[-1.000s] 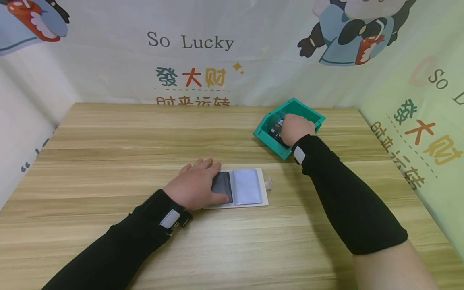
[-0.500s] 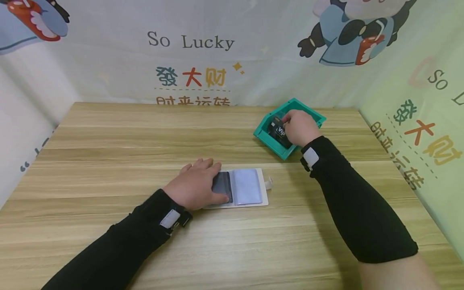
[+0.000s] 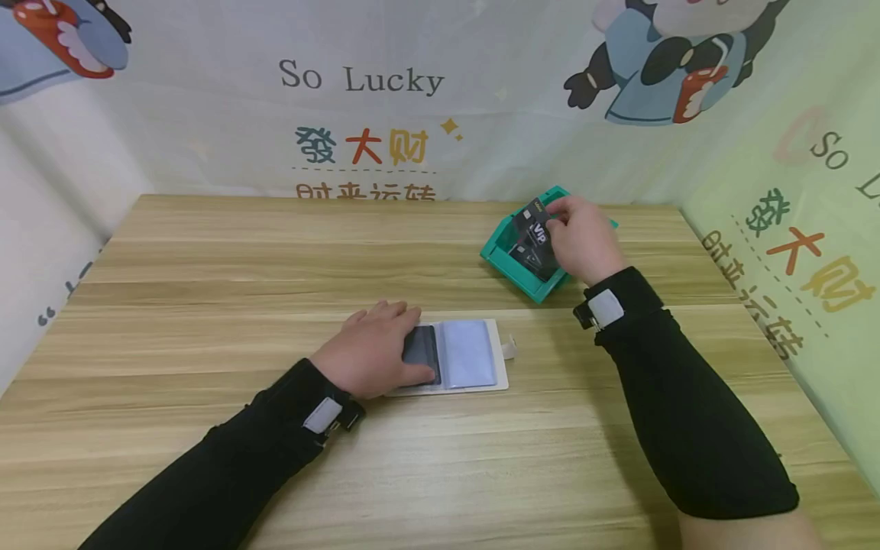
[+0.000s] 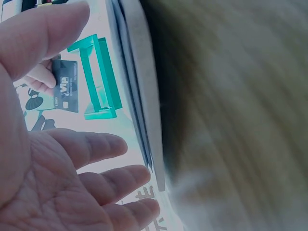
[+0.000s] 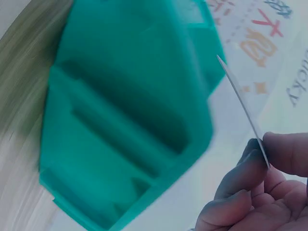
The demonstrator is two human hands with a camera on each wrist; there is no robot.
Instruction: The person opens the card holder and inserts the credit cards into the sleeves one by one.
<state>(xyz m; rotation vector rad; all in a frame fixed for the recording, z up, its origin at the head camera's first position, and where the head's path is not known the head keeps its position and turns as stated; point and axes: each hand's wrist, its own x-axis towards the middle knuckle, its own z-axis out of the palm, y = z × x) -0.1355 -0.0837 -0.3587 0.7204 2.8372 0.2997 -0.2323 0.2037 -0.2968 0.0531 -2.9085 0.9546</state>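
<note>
My right hand (image 3: 587, 238) pinches a black card marked VIP (image 3: 533, 228) above the green bin (image 3: 512, 265). In the right wrist view the card (image 5: 244, 112) shows edge-on between thumb and fingers. Another dark card-like surface (image 3: 531, 260) appears lower down, over or in the bin; where it rests is hard to tell. On the table lies an opened card holder (image 3: 501, 359), with a dark left side and a pale, clear-sleeved right side. My left hand (image 3: 371, 351) rests on its left part with the fingers fairly straight, hiding that end.
The wooden table (image 3: 227, 290) runs back to a printed cloth (image 3: 227, 99). More cloth hangs along the left and right sides. A small pale strap (image 3: 509, 348) sticks out from the card holder's right edge.
My right hand has come up and slightly right from inside the bin, lifting the black VIP card into fuller view. The left hand and card holder have kept their place.
</note>
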